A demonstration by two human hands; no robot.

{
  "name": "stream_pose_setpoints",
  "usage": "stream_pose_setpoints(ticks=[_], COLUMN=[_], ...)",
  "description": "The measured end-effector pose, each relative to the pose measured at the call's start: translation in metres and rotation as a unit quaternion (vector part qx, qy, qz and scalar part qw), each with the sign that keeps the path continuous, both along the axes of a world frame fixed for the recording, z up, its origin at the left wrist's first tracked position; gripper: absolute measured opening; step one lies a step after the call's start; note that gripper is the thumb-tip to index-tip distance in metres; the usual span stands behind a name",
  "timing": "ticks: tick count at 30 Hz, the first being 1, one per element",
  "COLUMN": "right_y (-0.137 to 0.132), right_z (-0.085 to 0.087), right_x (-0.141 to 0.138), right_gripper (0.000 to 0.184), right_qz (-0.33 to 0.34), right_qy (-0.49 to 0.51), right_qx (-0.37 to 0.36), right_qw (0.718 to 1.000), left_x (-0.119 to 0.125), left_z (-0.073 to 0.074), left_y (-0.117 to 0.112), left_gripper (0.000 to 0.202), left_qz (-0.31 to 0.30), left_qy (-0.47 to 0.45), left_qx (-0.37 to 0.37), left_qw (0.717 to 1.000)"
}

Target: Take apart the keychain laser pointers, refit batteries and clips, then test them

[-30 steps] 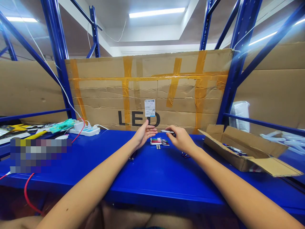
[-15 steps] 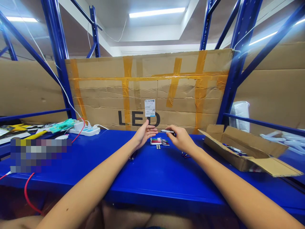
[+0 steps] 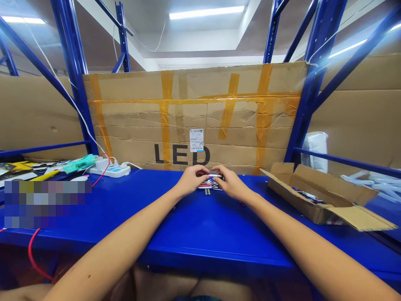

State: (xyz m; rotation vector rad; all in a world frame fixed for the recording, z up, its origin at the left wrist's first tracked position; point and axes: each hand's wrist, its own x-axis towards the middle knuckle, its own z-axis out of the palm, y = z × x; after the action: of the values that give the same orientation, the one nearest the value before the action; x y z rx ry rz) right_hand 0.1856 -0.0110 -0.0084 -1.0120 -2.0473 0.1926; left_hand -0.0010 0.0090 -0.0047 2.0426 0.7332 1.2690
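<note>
Both my hands meet over the middle of the blue table, each pinching one end of a slim, silvery pen-shaped tube (image 3: pixel 215 175). My left hand (image 3: pixel 191 179) is closed at its left end, and my right hand (image 3: pixel 232 180) is closed around the right end. Right below the tube lies a row of similar pen-shaped tubes (image 3: pixel 205 185) in several colours, partly covered by my fingers. A small cluster of round silvery pieces (image 3: pixel 207 192) sits in front of the row. Small dark red objects (image 3: pixel 242 203) peek out beside my right wrist.
An open cardboard box (image 3: pixel 282 192) with more slim items stands at the right. A white power strip (image 3: pixel 114 170) with cables and assorted packets lie at the left. A large taped carton (image 3: pixel 138 125) closes off the back, between blue rack posts (image 3: pixel 299 104).
My left hand was open, with nothing in it; it has moved right and closed on the tube. My right hand has moved slightly left, still holding the tube.
</note>
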Motion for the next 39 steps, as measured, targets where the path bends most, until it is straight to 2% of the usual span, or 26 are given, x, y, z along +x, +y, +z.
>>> stream_pose_setpoints(ticks=[3, 5, 9, 11, 16, 21, 27, 39], right_y=[0.013, 0.022, 0.039, 0.047, 0.067, 0.081, 0.081, 0.072], right_z=[-0.003, -0.002, 0.004, 0.007, 0.005, -0.005, -0.013, -0.011], right_x=[0.005, 0.008, 0.011, 0.011, 0.012, 0.016, 0.015, 0.010], right_gripper=[0.031, 0.026, 0.011, 0.008, 0.017, 0.019, 0.019, 0.017], right_qz=[-0.024, -0.044, -0.097, -0.116, -0.172, -0.168, -0.156, -0.115], right_qy=[0.011, 0.030, 0.037, -0.001, -0.112, -0.146, -0.177, -0.194], right_qx=[-0.024, -0.041, -0.117, -0.114, -0.071, -0.076, -0.087, -0.122], right_qw=[0.999, 0.998, 0.988, 0.987, 0.976, 0.972, 0.968, 0.967], left_x=[-0.002, -0.003, -0.003, -0.002, 0.004, 0.004, 0.003, -0.007], left_z=[0.000, 0.000, 0.001, 0.000, -0.005, -0.016, -0.025, -0.023], left_y=[0.009, 0.020, 0.048, 0.061, 0.081, 0.091, 0.095, 0.099], left_gripper=[0.006, 0.004, 0.006, 0.006, 0.007, 0.006, 0.013, 0.006], left_qz=[0.043, 0.058, 0.061, 0.077, 0.125, 0.130, 0.142, 0.118], left_qy=[0.023, 0.040, 0.072, 0.088, 0.132, 0.148, 0.162, 0.208], left_qx=[0.015, 0.021, 0.012, 0.006, 0.022, 0.012, -0.036, -0.063], left_qw=[0.999, 0.997, 0.995, 0.993, 0.983, 0.980, 0.976, 0.969])
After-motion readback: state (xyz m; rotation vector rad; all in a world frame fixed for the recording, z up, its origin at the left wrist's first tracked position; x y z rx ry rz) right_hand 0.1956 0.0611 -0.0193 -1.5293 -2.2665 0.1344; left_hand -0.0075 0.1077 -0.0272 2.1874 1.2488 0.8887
